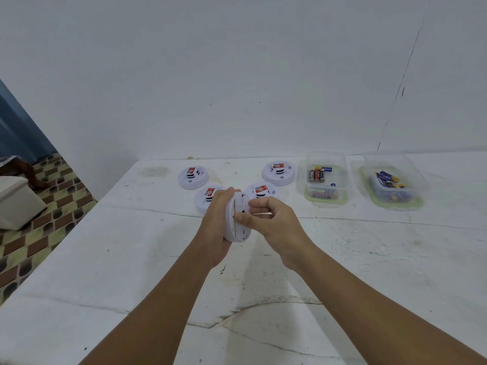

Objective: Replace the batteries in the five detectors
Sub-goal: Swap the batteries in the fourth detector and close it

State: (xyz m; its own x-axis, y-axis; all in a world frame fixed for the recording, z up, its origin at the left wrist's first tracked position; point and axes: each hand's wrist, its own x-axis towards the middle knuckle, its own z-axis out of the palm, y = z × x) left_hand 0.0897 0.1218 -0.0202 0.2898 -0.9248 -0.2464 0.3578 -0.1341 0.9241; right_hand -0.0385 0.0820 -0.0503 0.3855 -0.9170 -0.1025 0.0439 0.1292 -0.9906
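My left hand (216,227) grips a round white detector (238,227), held on edge above the table with its back facing right. My right hand (271,222) pinches at that back side with thumb and curled fingers; what it pinches is hidden. Several other white detectors with red labels lie face up behind: one at the far left (193,177), one partly hidden behind my left hand (205,200), one behind my right hand (262,192), and one to the right (278,173).
Two clear plastic containers stand at the back right: the nearer one (325,180) holds red-black batteries, the farther one (392,184) holds blue batteries. The white table (131,259) ends at a left edge, with tiled floor and a beige box (18,204) beyond.
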